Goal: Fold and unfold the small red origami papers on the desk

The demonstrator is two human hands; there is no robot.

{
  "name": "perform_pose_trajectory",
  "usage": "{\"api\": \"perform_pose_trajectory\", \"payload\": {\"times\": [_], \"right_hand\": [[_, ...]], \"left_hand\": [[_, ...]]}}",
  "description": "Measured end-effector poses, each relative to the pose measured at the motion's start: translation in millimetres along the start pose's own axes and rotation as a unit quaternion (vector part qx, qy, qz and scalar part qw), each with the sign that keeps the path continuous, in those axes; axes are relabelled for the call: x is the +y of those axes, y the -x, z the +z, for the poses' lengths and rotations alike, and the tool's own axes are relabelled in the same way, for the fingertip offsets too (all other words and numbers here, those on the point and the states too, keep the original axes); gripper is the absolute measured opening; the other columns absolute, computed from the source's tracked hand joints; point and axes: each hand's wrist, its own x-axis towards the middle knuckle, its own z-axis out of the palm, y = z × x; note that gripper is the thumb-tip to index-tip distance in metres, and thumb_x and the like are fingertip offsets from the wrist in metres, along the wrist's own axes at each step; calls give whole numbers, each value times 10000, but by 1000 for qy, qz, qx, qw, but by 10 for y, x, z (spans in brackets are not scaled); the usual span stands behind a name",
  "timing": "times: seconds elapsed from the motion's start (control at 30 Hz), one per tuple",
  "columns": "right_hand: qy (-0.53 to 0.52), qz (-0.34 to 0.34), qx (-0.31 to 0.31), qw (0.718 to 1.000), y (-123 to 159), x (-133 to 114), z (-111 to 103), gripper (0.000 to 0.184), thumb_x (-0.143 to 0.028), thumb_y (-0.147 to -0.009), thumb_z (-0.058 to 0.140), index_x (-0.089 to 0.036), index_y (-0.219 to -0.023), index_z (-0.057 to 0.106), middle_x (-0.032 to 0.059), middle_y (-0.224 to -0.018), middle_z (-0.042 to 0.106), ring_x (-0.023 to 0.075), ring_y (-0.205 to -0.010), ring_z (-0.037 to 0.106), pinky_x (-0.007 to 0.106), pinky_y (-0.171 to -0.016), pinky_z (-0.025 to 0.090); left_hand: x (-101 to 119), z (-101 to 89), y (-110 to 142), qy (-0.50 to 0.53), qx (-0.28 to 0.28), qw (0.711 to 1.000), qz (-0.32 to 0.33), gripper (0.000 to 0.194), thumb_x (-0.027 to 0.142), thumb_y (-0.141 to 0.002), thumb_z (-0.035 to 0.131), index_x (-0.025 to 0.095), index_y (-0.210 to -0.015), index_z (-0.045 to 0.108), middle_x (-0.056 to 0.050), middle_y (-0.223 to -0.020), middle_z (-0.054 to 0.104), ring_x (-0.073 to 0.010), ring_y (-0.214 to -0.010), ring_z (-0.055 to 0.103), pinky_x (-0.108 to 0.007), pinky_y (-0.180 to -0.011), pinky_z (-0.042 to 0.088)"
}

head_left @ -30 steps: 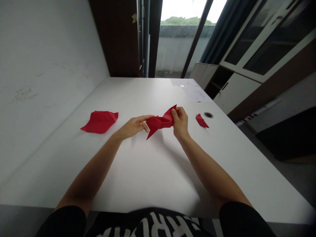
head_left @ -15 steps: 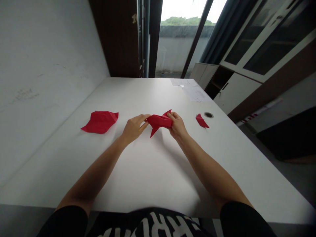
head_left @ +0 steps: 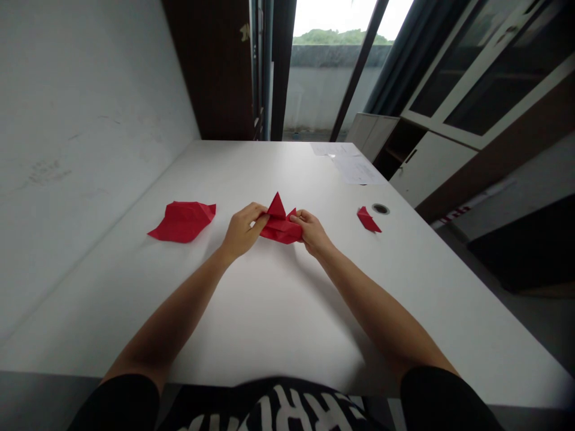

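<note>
The left hand [head_left: 242,230] and the right hand [head_left: 312,232] were both closed in a pinch on a folded red paper [head_left: 281,226], gripping it from opposite ends, their fingertips almost meeting across it. One sharp point of the paper stood up between them, and the piece was held over the white worktop [head_left: 269,311], near its middle. To the left lay a creased red sheet [head_left: 182,221], well apart from the hands; to the right, a small red scrap [head_left: 368,219] sat just beside a round cable grommet [head_left: 380,209]. Farther off, near the far edge, were white papers [head_left: 357,170] — and beyond them, a white cabinet [head_left: 431,167].
</note>
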Motion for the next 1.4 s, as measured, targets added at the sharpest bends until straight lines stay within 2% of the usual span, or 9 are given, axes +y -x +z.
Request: {"api": "perform_pose_trajectory", "payload": {"times": [0.1,0.17,0.27,0.37,0.63,0.87,1.13,1.27,1.4], "right_hand": [[96,-166,96,977,55,-9,1,242,-426,-859,618,-212,-953,556,38,-910,613,152,-702,555,283,-565,444],[188,-318,142,918,149,-70,6,231,-389,-926,583,-222,-1086,587,93,-1118,619,212,-965,604,361,-763,523],[305,-459,41,833,306,-177,47,247,-317,-963,572,-250,-1197,606,111,-1212,623,260,-1146,581,456,-972,495],[363,-469,-39,804,387,-216,117,312,-283,-951,593,-256,-1261,594,103,-1214,637,261,-1111,597,454,-979,491],[373,-386,-50,842,443,-276,189,138,-315,-927,609,-223,-1030,604,63,-992,653,225,-921,586,374,-833,474],[419,-335,-5,844,465,-280,230,75,-195,-845,583,-218,-916,579,43,-916,630,212,-838,568,348,-750,436],[233,-292,8,928,361,-272,142,76,-291,-904,573,-223,-876,595,40,-949,645,193,-873,607,327,-755,484],[99,-206,-6,974,312,-298,133,168,-395,-904,603,-228,-915,591,24,-900,664,178,-823,607,295,-696,472],[-14,-179,58,982,225,-270,98,242,-441,-877,630,-230,-851,515,-9,-781,567,142,-680,503,266,-608,420]], "left_hand": [[-39,29,4,-6,43,997,-67,338,400,-1017,468,194,-796,619,-12,-756,619,-150,-706,549,-294,-686,407],[-72,44,15,-32,67,993,-95,391,433,-1014,472,193,-722,570,3,-670,557,-138,-634,475,-297,-633,345],[-86,59,25,-37,73,990,-112,406,461,-1016,457,191,-744,590,0,-665,563,-141,-630,466,-300,-618,315],[-53,78,28,-20,72,990,-122,416,485,-1015,450,192,-757,593,7,-660,562,-139,-632,470,-297,-616,310],[37,165,63,2,78,988,-134,492,519,-1021,413,205,-643,383,40,-578,387,-120,-588,358,-309,-593,262],[51,248,113,-2,46,994,-99,429,463,-1033,415,202,-732,575,3,-696,595,-139,-662,523,-293,-662,379],[-18,348,156,88,-1,990,-112,362,385,-936,614,222,-1258,642,-67,-1131,733,-198,-943,689,-307,-829,530],[-157,358,137,156,-2,978,-141,315,371,-973,532,207,-1191,689,-64,-1071,746,-209,-951,680,-320,-837,533],[-286,382,119,213,22,957,-197,293,427,-968,530,185,-974,695,-47,-878,715,-192,-800,646,-308,-742,521]]}}
